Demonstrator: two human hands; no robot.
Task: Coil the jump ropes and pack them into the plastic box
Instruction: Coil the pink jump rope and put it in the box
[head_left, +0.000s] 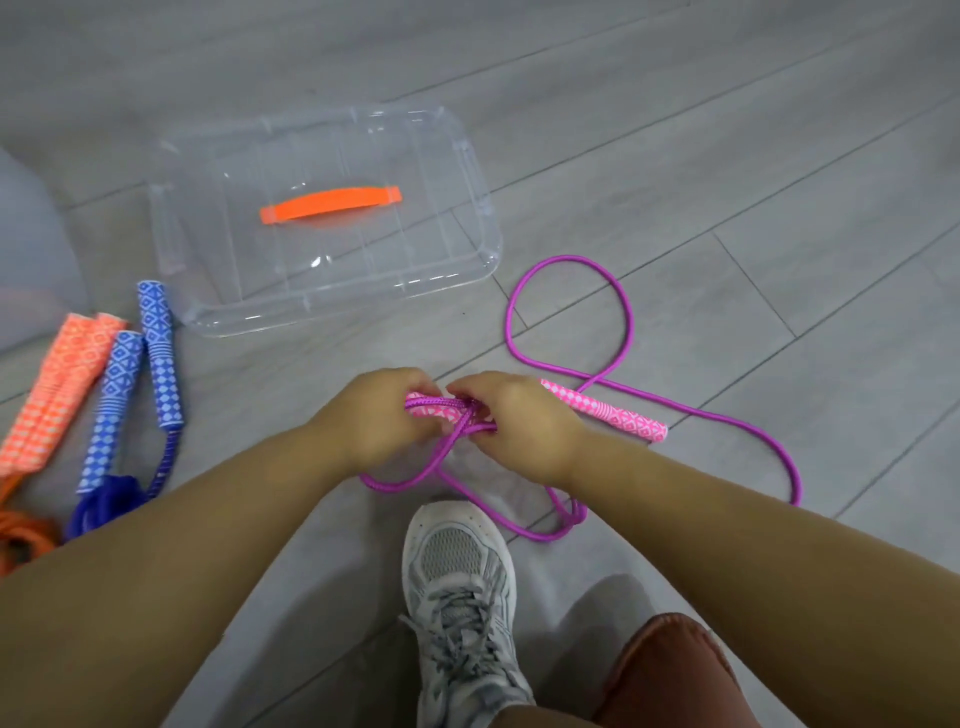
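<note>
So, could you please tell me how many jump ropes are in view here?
3: the purple-corded, pink-handled rope in both hands at centre; the blue rope and the orange rope on the floor at left. None visible inside the clear plastic box.

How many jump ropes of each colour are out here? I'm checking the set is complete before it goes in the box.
Pink-handled rope with purple cord: 1, in the left hand and right hand
Blue rope: 1
Orange rope: 1
Total: 3 ropes, all outside the plastic box
</note>
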